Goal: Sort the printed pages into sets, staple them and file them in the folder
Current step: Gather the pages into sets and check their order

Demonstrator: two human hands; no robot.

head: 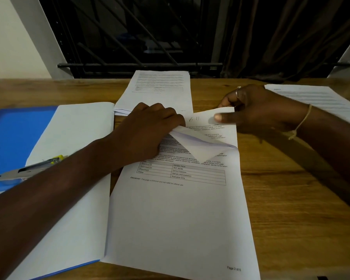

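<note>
Gripping pages [180, 219]: left hand [150, 128], right hand [257, 110]; folder [12, 134] holds sheets [73, 148] (stapler [28, 170] atop).

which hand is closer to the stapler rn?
Left. The left hand grips the page just right of the stapler; the right hand pinches that page's top edge, farther right.
</note>
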